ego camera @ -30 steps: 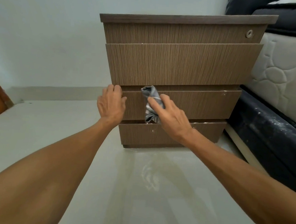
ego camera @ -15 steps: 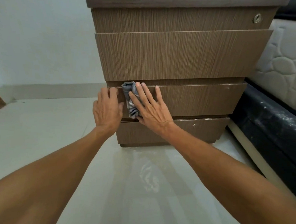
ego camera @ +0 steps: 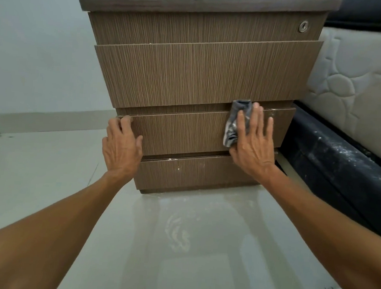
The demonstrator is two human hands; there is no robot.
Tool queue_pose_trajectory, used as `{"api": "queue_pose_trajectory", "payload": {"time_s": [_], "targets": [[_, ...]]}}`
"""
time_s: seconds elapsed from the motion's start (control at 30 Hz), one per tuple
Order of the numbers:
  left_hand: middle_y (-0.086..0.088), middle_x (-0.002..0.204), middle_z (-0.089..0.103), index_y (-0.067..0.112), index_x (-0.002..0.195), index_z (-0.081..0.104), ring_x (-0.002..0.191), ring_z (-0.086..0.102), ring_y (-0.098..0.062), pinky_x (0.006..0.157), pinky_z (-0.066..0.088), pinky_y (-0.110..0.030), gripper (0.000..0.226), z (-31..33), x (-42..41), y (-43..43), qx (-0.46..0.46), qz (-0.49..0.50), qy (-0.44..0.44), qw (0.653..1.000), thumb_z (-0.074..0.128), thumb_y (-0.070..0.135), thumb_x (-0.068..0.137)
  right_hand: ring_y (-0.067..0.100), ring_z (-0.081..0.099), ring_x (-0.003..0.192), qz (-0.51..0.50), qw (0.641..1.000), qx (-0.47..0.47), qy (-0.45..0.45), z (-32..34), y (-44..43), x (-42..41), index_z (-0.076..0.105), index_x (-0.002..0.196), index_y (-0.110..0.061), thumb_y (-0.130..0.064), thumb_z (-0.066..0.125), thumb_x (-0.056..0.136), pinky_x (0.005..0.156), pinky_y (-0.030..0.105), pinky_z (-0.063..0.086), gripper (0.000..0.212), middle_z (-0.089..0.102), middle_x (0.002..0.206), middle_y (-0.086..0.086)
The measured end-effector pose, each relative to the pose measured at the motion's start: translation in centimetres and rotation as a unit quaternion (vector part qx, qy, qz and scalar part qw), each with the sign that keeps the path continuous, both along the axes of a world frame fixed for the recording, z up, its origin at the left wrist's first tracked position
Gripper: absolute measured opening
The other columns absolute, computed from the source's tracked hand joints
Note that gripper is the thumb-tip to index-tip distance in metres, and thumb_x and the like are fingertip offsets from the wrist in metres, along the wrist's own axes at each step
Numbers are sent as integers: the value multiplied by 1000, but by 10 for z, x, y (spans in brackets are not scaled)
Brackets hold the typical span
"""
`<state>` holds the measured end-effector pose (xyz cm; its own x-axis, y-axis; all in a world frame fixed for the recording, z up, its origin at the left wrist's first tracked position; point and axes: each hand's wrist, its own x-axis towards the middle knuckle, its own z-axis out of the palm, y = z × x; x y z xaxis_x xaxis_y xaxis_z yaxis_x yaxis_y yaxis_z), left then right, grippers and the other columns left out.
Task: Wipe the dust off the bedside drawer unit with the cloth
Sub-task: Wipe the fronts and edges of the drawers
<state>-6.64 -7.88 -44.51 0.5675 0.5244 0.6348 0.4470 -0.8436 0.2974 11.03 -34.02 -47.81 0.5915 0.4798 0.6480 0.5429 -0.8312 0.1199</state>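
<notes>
Drawer unit (ego camera: 198, 77) stands on the floor (ego camera: 37, 167), back to the wall (ego camera: 34, 43), with the bed (ego camera: 355, 99) just beside it on the right. Four drawer fronts are stacked; a lock (ego camera: 303, 26) sits at the right end of the top one. Left hand (ego camera: 121, 146) rests on the left end of the third front (ego camera: 181, 132). Right hand (ego camera: 252, 144) lies flat on that front's right end, with the cloth (ego camera: 236, 122) between palm and front, reaching up to the front's top edge.

Just one head view, worn low and close, near floor level. Faced forward and slightly down at the front of the bedside drawer unit (ego camera: 203, 77), within arm's reach. Wide-angle, so edges bowed. Caught pale floor (ego camera: 37, 167) below, wall (ego camera: 34, 43) at left, mattress (ego camera: 358, 88) at right.
</notes>
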Motion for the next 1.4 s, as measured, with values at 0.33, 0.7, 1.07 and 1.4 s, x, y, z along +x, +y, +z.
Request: {"api": "queue_pose_trajectory", "payload": {"time_s": [0.33, 0.7, 1.07, 1.4], "targets": [[-17, 122, 46, 6, 126, 43, 107, 51, -33, 83, 45, -45, 51, 6, 4, -7, -32, 6, 2, 999, 70, 21, 86, 47, 44, 112, -168, 929, 259, 205, 22, -25, 8, -3, 151, -4, -22, 70, 80, 90, 52, 48, 104, 15, 148, 31], [-12, 118, 54, 9, 121, 44, 102, 57, -29, 80, 48, -41, 36, 18, -10, 6, -130, 12, -51, 990, 61, 25, 93, 18, 65, 98, -143, 575, 714, 373, 36, -51, -2, 39, 143, -15, -21, 68, 87, 73, 31, 58, 63, 60, 126, 9], [-10, 102, 65, 4, 113, 57, 87, 57, -20, 71, 44, -29, 21, 12, -13, 25, -238, -28, -67, 969, 52, 19, 99, 28, 67, 89, -22, 523, 644, 557, 43, 64, -49, 20, 145, -15, -72, 56, 73, 59, 41, 59, 99, 59, 117, 17], [-7, 103, 68, 7, 115, 62, 90, 60, -16, 76, 48, -27, 22, 1, -21, 40, -252, -67, -67, 963, 49, 11, 98, 26, 71, 82, 36, 421, 623, 659, 47, 174, -101, 44, 129, -9, -43, 57, 90, 52, 38, 58, 53, 68, 104, 15]]}}
